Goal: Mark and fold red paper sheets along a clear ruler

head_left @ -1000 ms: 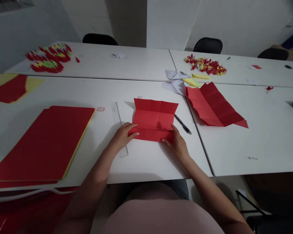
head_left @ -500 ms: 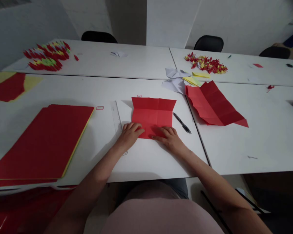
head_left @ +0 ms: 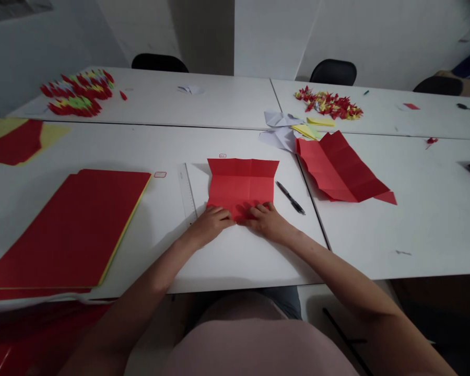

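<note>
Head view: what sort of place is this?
Likely a paper-craft workroom, though it could be a classroom or office: pushed-together white tables carry a stack of red and yellow sheets, clusters of small folded-paper pieces, and a creased red sheet under two hands.

Your left hand (head_left: pixel 213 223) and right hand (head_left: pixel 269 222) rest, fingers bent, at the near edge of a creased red paper (head_left: pixel 241 185), far flap raised. A clear ruler (head_left: pixel 186 190) (partly covered by your left hand) lies left; a black pen (head_left: pixel 291 198) lies right. Further left sits a paper stack (head_left: pixel 70 230).
</note>
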`<state>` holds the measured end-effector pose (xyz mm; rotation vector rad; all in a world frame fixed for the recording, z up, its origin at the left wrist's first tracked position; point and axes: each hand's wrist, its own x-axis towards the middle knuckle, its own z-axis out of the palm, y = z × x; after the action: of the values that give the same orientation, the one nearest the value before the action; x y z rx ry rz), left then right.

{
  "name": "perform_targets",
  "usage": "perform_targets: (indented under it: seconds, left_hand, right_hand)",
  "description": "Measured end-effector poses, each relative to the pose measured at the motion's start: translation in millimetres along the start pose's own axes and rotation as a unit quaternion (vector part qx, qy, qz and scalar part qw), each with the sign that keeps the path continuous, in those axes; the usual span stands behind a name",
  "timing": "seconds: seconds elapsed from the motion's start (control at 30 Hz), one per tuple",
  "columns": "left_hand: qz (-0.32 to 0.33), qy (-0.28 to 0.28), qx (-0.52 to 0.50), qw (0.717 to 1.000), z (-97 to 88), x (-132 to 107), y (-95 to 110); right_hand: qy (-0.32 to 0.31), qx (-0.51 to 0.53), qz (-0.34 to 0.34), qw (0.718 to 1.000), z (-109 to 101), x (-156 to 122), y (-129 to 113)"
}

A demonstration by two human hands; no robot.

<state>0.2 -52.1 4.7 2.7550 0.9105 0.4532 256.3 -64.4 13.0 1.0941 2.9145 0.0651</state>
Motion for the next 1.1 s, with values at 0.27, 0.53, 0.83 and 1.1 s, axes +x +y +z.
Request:
perform_targets:
  seconds: [0.27, 0.53, 0.83, 1.1]
  left_hand:
    - [-0.008, -0.012, -0.005, 1.000, -5.1, -10, -9]
    - [0.003, -0.009, -0.013, 1.000, -9.8, -12, -9]
    - [0.019, -0.024, 0.034, 0.999, -14.8, -19, -15]
    - [0.005, -0.011, 0.067, 0.998, -18.1, -28, -15]
  right_hand:
    - [-0.006, -0.007, -0.024, 1.000, -4, 9, -1]
    - [-0.037, 0.004, -0.024, 0.999, -8, 19, -2]
    - [-0.038, 0.001, -0.028, 0.999, -9, 19, -2]
    - [-0.074, 0.003, -0.041, 0.996, -14, 25, -3]
